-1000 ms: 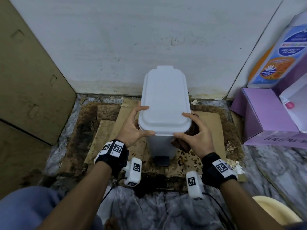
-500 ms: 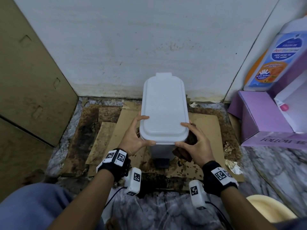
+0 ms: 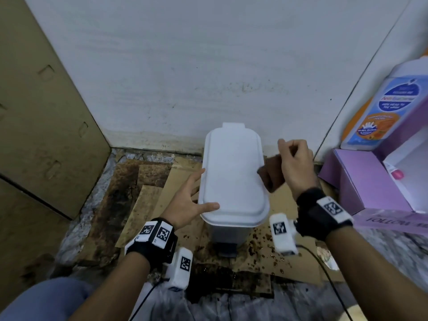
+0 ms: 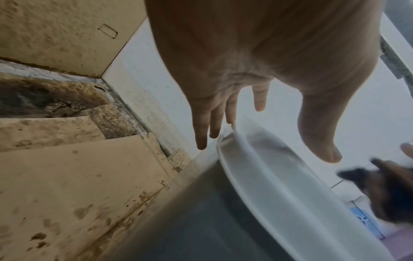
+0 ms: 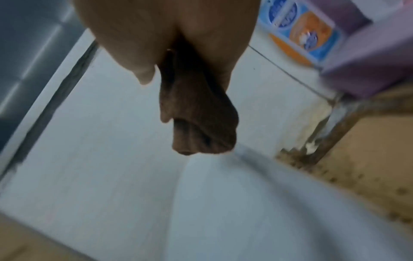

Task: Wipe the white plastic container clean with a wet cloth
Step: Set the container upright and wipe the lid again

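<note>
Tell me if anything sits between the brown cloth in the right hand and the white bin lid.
Nothing visible does. The right hand holds the crumpled brown cloth beside the right edge of the white plastic container's lid, whose top is bare. The left hand rests only at the lid's left edge.

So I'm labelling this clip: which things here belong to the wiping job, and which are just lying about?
Part of the job:
- white plastic container, lid closed
- brown cloth, gripped by the right hand
- left hand, fingers spread against the lid's edge

Lying about:
- stained cardboard sheets on the floor
- purple box
- blue and orange bottle
</note>
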Tool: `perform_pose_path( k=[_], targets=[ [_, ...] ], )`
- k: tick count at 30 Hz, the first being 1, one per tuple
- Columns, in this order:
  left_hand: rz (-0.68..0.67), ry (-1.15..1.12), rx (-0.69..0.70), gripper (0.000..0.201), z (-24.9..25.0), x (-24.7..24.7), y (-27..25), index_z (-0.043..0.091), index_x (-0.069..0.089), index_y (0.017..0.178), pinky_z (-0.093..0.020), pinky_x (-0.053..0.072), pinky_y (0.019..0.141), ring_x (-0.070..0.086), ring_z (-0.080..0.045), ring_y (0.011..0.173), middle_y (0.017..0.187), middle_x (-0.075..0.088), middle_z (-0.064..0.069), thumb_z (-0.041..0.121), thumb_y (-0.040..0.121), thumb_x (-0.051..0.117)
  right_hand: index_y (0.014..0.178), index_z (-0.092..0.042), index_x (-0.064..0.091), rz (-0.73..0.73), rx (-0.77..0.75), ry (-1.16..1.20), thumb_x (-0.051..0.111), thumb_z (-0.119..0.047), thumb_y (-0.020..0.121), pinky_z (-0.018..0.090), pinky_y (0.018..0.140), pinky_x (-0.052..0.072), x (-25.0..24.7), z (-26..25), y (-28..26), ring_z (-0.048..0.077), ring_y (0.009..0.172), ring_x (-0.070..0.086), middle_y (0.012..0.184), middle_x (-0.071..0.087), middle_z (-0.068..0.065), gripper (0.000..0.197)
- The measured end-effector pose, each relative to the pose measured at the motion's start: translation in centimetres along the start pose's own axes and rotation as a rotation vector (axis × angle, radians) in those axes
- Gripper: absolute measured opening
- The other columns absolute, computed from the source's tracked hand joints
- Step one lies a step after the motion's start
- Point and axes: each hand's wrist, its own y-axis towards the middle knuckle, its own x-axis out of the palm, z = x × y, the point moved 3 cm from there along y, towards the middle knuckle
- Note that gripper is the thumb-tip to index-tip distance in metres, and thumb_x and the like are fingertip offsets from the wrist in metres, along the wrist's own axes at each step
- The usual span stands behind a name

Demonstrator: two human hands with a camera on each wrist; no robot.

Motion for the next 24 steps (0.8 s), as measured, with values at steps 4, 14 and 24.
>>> perform_pose_path(
  k=[4, 14, 24],
  targets=[
    [-0.024, -0.010, 0.022, 0.102, 0.3, -0.5, 1.0, 0.045, 0.030, 0.149, -0.021, 0.048, 0.097, 0.040, -0.001, 0.136, 0.148, 0.039, 0.026, 0.030, 0.067, 0.090, 0.091, -0.025, 0.041, -0.090, 0.163, 0.346, 0.065, -0.021, 0.062, 0.034, 0.075, 0.048, 2.8, -2.5, 5.7, 0.026, 0.101, 0.051, 0.124, 0.040, 0.012, 0.038],
    [-0.139, 0.212, 0.011, 0.125, -0.3, -0.7, 3.0, 0.054, 0.019, 0.149, -0.045, 0.036, 0.117, 0.026, -0.007, 0.147, 0.160, 0.014, 0.025, 0.056, 0.046, 0.091, 0.073, -0.018, 0.036, -0.301, -0.399, -0.389, 0.070, -0.009, 0.080, 0.028, 0.086, 0.040, 8.4, -1.5, 9.2, 0.026, 0.115, 0.052, 0.117, 0.057, 0.013, 0.036],
    [-0.159, 0.159, 0.020, 0.121, -0.8, -0.8, 3.0, 0.054, 0.021, 0.151, -0.043, 0.041, 0.114, 0.030, -0.004, 0.145, 0.162, 0.010, 0.027, 0.046, 0.054, 0.094, 0.149, -0.027, 0.026, -0.677, -0.494, -0.876, 0.052, -0.019, 0.094, 0.034, 0.095, 0.035, 8.7, -0.5, 8.4, 0.029, 0.122, 0.046, 0.138, 0.048, 0.007, 0.062]
  ],
)
